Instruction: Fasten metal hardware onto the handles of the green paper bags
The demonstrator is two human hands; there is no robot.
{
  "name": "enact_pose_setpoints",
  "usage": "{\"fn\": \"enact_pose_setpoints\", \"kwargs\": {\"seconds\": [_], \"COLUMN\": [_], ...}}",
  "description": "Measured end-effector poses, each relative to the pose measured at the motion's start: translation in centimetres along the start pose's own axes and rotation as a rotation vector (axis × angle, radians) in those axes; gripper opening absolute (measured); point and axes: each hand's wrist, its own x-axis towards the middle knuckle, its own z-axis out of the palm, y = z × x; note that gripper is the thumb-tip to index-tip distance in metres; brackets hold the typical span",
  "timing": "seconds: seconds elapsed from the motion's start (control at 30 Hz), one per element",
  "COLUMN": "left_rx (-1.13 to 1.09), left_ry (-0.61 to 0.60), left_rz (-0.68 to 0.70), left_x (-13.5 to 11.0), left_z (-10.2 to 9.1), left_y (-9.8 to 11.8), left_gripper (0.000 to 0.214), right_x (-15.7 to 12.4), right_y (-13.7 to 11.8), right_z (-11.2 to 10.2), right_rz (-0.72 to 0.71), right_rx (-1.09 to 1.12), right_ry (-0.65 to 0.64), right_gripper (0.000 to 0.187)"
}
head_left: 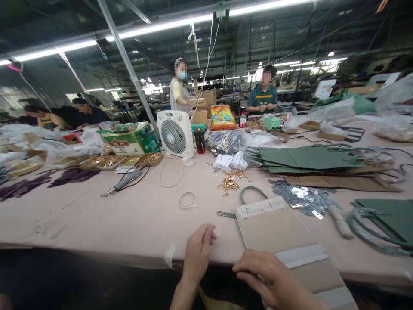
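A tan card panel (277,228) with white tape strips lies at the near table edge, a green looped strap (250,191) at its far end. My right hand (274,282) rests on the panel's near part, fingers stretched and close together, pointing left. My left hand (198,254) lies on the table edge just left of the panel, fingers loosely curled and nothing visibly in them. A small translucent strip (170,254) lies beside my left hand.
Gold metal fittings (229,184), silver plates (301,199) and stacked green panels (306,159) lie beyond. A white fan (176,135), boxes, a corded tool (124,183) and purple pieces (74,174) stand left. Other people work at the far side.
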Motion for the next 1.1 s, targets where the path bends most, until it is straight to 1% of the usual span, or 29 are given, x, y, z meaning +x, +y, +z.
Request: {"fn": "enact_pose_setpoints", "kwargs": {"seconds": [0.07,0.1,0.23,0.33,0.43,0.47,0.5,0.57,0.63,0.7,0.8,0.87,0.93,0.97,1.0,1.03,1.07,1.1], "left_rx": [-0.036,-0.042,0.017,0.171,0.393,0.472,0.541,0.629,0.655,0.658,0.660,0.660,0.666,0.667,0.666,0.664,0.663,0.666], "left_ry": [-0.055,-0.059,-0.002,-0.014,-0.044,-0.059,-0.073,-0.104,-0.120,-0.108,-0.057,-0.021,0.010,0.002,-0.032,-0.094,-0.174,-0.255], "left_rz": [0.016,0.020,0.017,-0.009,-0.011,-0.003,0.007,0.027,0.053,0.077,0.104,0.128,0.215,0.294,0.389,0.485,0.565,0.614], "left_x": [1.9,3.0,7.9,11.8,15.4,16.4,17.3,18.9,20.2,21.2,22.0,22.1,22.0,21.9,21.9,21.9,22.1,22.3], "left_z": [1.9,2.7,5.5,7.3,8.9,9.4,9.8,10.2,10.2,9.9,9.3,9.4,9.8,10.2,10.7,11.2,11.6,12.0], "left_y": [-0.1,-0.3,-0.8,-0.2,0.9,1.2,1.4,1.5,1.0,0.4,-0.3,-0.4,-0.3,-0.1,0.0,0.1,0.1,0.1], "left_gripper": [0.036,0.037,0.049,0.066,0.088,0.091,0.090,0.072,0.049,0.037,0.033,0.035,0.039,0.041,0.043,0.044,0.043,0.040], "right_x": [-0.1,-0.1,0.0,0.2,0.4,0.4,0.4,0.2,0.1,0.0,0.0,0.0,0.0,0.0,0.0,0.0,0.0,0.1], "right_y": [0.9,1.4,4.4,6.9,9.0,9.5,9.9,10.3,10.5,10.4,10.5,10.7,11.2,11.5,11.8,12.0,12.2,12.4], "right_z": [-0.7,-1.1,-2.2,-2.3,-1.9,-1.8,-1.7,-1.6,-1.8,-2.0,-2.2,-2.2,-2.0,-1.9,-1.7,-1.6,-1.5,-1.4], "right_rz": [0.021,0.039,0.142,0.195,0.229,0.240,0.251,0.278,0.306,0.312,0.278,0.249,0.224,0.212,0.203,0.190,0.178,0.166], "right_rx": [0.004,0.000,-0.025,-0.003,0.028,0.038,0.051,0.088,0.130,0.148,0.120,0.092,0.071,0.060,0.048,0.036,0.025,0.013], "right_ry": [0.008,0.015,0.078,0.126,0.182,0.198,0.214,0.245,0.266,0.280,0.293,0.308,0.321,0.321,0.320,0.317,0.314,0.307], "right_gripper": [0.019,0.020,0.028,0.030,0.030,0.031,0.032,0.035,0.038,0.038,0.035,0.035,0.035,0.035,0.035,0.036,0.037,0.037]}}
